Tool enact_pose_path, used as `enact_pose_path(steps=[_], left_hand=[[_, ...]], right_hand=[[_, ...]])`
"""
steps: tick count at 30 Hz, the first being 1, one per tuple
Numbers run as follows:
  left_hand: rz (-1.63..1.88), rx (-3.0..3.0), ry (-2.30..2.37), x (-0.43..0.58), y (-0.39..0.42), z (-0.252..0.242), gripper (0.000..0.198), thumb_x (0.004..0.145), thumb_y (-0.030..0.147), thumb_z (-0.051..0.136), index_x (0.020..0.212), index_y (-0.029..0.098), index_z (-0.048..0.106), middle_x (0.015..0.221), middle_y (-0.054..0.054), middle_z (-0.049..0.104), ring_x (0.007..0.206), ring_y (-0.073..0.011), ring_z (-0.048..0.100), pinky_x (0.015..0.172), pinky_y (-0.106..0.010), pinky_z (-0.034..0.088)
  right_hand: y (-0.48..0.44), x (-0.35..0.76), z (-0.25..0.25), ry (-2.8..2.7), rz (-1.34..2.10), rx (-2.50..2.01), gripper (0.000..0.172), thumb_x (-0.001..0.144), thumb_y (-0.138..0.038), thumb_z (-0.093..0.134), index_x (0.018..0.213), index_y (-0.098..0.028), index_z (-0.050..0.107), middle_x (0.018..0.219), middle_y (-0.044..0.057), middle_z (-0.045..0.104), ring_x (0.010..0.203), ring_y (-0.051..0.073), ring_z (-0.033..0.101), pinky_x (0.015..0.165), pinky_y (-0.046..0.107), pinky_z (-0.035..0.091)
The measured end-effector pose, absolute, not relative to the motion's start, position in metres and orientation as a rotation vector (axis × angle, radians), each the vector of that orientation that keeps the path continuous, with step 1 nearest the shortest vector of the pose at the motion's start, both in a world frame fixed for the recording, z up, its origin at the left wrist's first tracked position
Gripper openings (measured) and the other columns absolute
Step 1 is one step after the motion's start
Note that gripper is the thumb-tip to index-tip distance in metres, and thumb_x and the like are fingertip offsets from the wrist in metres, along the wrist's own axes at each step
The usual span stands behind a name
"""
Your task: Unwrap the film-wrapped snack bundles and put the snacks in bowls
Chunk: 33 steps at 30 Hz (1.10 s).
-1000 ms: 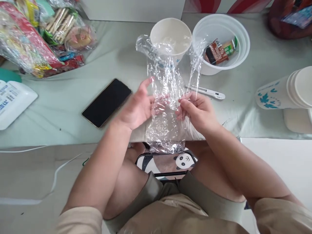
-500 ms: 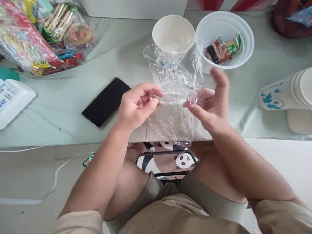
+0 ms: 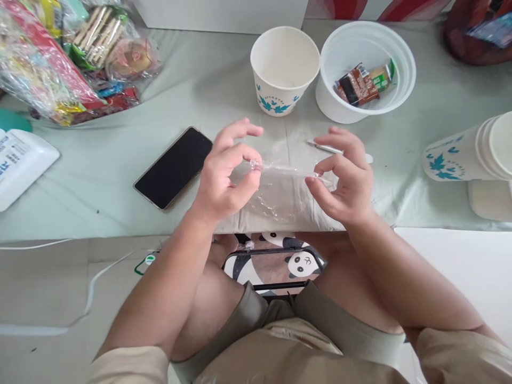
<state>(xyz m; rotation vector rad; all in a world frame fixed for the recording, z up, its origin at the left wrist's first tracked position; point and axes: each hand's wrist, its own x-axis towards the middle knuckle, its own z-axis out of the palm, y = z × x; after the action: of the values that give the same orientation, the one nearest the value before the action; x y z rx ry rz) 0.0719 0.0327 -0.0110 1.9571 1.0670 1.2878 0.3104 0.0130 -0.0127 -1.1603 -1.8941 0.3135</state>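
Observation:
Between my hands a clear plastic bag [image 3: 282,169] is stretched sideways, its lower part hanging over the table's near edge. My left hand [image 3: 230,173] pinches one side of it between thumb and index finger. The opposite side is pinched the same way by my right hand [image 3: 342,173], with the other fingers lifted. Beyond the bag stands a white paper cup [image 3: 276,98] with blue leaf prints. A thin white-handled tool [image 3: 326,146] lies partly hidden beneath my right fingers. Left of my left hand rests a black phone [image 3: 174,168].
A white plastic tub [image 3: 340,106] holding small wrapped packets touches the cup's right side area. Stacked paper cups [image 3: 456,154] lie at the right. A plastic bag of snacks [image 3: 92,69] fills the back left, with a white bottle [image 3: 24,165] below it.
The plastic bag has dropped from in front of the cup and is now pulled into a narrow line. My right fingers have curled in, and the thin tool has come into view.

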Motion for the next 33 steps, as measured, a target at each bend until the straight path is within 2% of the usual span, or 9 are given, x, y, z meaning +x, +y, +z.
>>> enact_pose_path(steps=[3, 6, 9, 11, 17, 21, 25, 29, 33], left_hand=[[1.076, 1.678, 0.958, 0.074, 0.030, -0.009, 0.032, 0.082, 0.040, 0.075, 0.107, 0.025, 0.062, 0.116, -0.006, 0.076, 0.125, -0.0293, 0.067, 0.109, -0.046, 0.055], [0.790, 1.406, 0.931, 0.078, 0.030, -0.011, 0.042, 0.074, 0.033, 0.081, 0.111, 0.022, 0.064, 0.095, -0.004, 0.079, 0.096, -0.0238, 0.076, 0.086, -0.036, 0.062], [0.809, 1.232, 0.965, 0.083, 0.034, -0.013, 0.019, 0.077, 0.028, 0.076, 0.089, 0.019, 0.065, 0.083, -0.003, 0.076, 0.080, -0.0183, 0.075, 0.074, -0.030, 0.059], [0.926, 1.132, 0.984, 0.084, 0.037, -0.013, 0.017, 0.079, 0.029, 0.074, 0.088, 0.019, 0.063, 0.082, -0.002, 0.074, 0.077, -0.0166, 0.073, 0.068, -0.027, 0.056], [0.921, 1.026, 1.048, 0.077, 0.041, -0.013, 0.028, 0.085, 0.042, 0.077, 0.097, 0.022, 0.062, 0.071, 0.002, 0.066, 0.054, -0.0095, 0.057, 0.047, -0.021, 0.033], [0.707, 0.989, 0.929, 0.072, 0.041, -0.008, 0.032, 0.071, 0.034, 0.088, 0.093, 0.019, 0.071, 0.071, 0.002, 0.065, 0.062, -0.0104, 0.059, 0.057, -0.023, 0.042], [0.772, 1.002, 1.022, 0.072, 0.041, -0.005, 0.019, 0.074, 0.030, 0.083, 0.074, 0.017, 0.069, 0.071, 0.001, 0.063, 0.067, -0.0107, 0.059, 0.066, -0.025, 0.048], [0.893, 0.917, 1.086, 0.076, 0.043, -0.006, 0.019, 0.076, 0.031, 0.078, 0.084, 0.018, 0.066, 0.078, 0.001, 0.065, 0.071, -0.0134, 0.064, 0.066, -0.027, 0.053], [0.816, 0.884, 1.040, 0.080, 0.042, -0.004, 0.031, 0.072, 0.031, 0.079, 0.097, 0.019, 0.064, 0.078, 0.001, 0.069, 0.068, -0.0149, 0.068, 0.061, -0.027, 0.056]], right_hand=[[0.007, 0.306, -0.008, -1.764, 0.705, -1.081, 0.030, 0.100, -0.046, 0.060, 0.081, -0.024, 0.055, 0.077, 0.003, 0.070, 0.088, 0.024, 0.075, 0.092, 0.047, 0.058], [0.006, 0.301, -0.010, -1.426, 1.098, -1.134, 0.033, 0.100, -0.053, 0.062, 0.085, -0.025, 0.051, 0.062, -0.004, 0.059, 0.051, 0.012, 0.059, 0.058, 0.030, 0.052], [0.011, 0.297, -0.015, -1.153, 1.296, -1.126, 0.050, 0.082, -0.068, 0.078, 0.101, -0.029, 0.053, 0.071, -0.005, 0.062, 0.059, 0.013, 0.062, 0.059, 0.029, 0.053], [0.015, 0.297, -0.016, -1.124, 1.434, -1.125, 0.065, 0.069, -0.068, 0.087, 0.109, -0.030, 0.055, 0.083, -0.002, 0.067, 0.071, 0.016, 0.067, 0.066, 0.032, 0.056], [0.016, 0.300, -0.014, -1.210, 1.622, -1.212, 0.032, 0.083, -0.044, 0.081, 0.078, -0.020, 0.060, 0.069, -0.001, 0.057, 0.062, 0.010, 0.053, 0.058, 0.026, 0.044], [0.017, 0.297, -0.016, -1.107, 1.588, -1.187, 0.026, 0.083, -0.039, 0.078, 0.088, -0.022, 0.060, 0.071, -0.003, 0.058, 0.060, 0.010, 0.051, 0.056, 0.025, 0.042], [0.020, 0.295, -0.018, -1.072, 1.568, -1.197, 0.028, 0.081, -0.036, 0.080, 0.089, -0.023, 0.056, 0.066, -0.005, 0.056, 0.053, 0.009, 0.050, 0.049, 0.023, 0.038], [0.020, 0.300, -0.020, -1.085, 1.669, -1.185, 0.033, 0.085, -0.046, 0.078, 0.094, -0.025, 0.054, 0.063, -0.006, 0.057, 0.044, 0.011, 0.051, 0.038, 0.025, 0.037], [0.018, 0.301, -0.019, -1.111, 1.701, -1.159, 0.039, 0.085, -0.047, 0.079, 0.108, -0.024, 0.059, 0.066, -0.005, 0.060, 0.049, 0.013, 0.057, 0.044, 0.027, 0.047]])
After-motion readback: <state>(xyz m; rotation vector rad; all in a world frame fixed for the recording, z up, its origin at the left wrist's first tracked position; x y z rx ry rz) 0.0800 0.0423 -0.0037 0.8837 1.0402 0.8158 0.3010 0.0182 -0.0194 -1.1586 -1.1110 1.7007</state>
